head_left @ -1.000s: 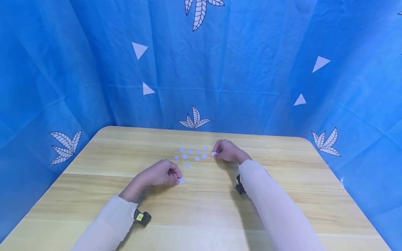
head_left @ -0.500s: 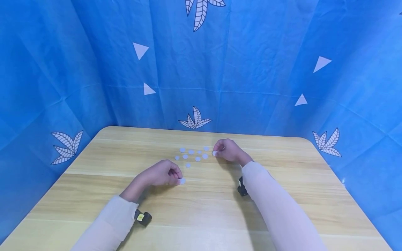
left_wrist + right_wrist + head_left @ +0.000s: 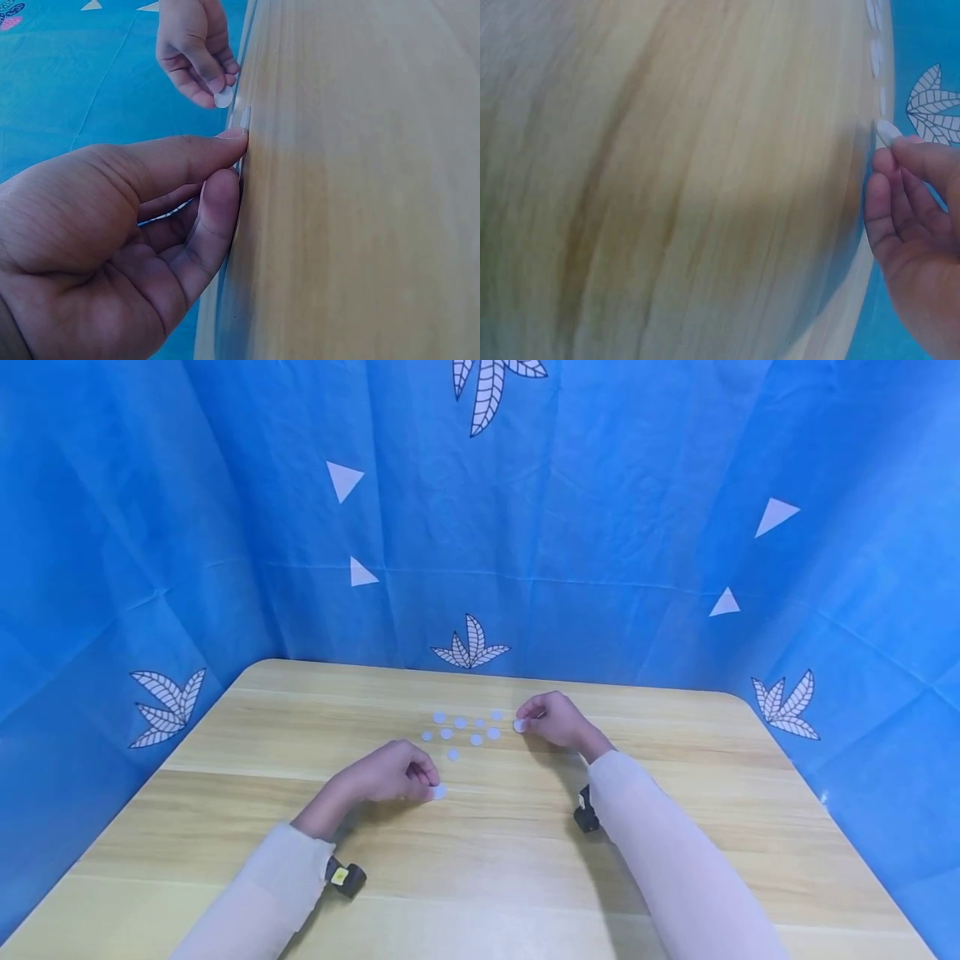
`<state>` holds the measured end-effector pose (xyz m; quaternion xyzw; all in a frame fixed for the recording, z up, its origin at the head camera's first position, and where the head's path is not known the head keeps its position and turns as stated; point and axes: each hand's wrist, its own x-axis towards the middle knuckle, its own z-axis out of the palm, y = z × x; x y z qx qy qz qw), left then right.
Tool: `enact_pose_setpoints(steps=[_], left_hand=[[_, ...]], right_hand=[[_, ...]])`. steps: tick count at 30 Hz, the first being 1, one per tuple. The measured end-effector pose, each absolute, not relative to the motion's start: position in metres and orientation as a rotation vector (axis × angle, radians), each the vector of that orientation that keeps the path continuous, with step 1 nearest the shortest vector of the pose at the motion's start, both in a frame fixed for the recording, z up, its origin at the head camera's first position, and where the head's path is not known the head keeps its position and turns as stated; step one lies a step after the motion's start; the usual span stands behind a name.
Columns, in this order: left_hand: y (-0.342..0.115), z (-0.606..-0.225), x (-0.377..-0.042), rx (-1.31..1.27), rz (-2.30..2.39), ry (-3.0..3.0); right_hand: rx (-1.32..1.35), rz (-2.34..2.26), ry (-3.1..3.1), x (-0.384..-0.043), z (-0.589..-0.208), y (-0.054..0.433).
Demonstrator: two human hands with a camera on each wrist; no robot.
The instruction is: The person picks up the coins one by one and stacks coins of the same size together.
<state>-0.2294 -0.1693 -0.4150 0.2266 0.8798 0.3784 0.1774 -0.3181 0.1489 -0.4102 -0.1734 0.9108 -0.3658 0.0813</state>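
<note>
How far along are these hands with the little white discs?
Apparently done: nine white discs lie spread out on the table, untouched by either hand. In hand: the left hand pinches one disc, and the right hand pinches another disc. Left: probably setting down those two, since neither is let go yet.

My left hand (image 3: 392, 772) and right hand (image 3: 558, 718) partly cover their white discs (image 3: 440, 792) (image 3: 519, 726).
The head view crops my sleeves (image 3: 273, 877) (image 3: 671, 843) at seven and five o'clock, a leaf print (image 3: 491, 389) at twelve.

eleven white discs (image 3: 446, 734), two hands (image 3: 386, 772), one table (image 3: 480, 868)
</note>
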Motion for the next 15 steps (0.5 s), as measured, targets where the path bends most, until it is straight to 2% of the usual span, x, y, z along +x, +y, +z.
enact_pose_setpoints(steps=[15], left_hand=[[-0.1693, -0.4160, -0.2289, 0.634, 1.080, 2.486]], right_hand=[[-0.545, -1.135, 2.723, -0.3135, -0.4051, 0.1505]])
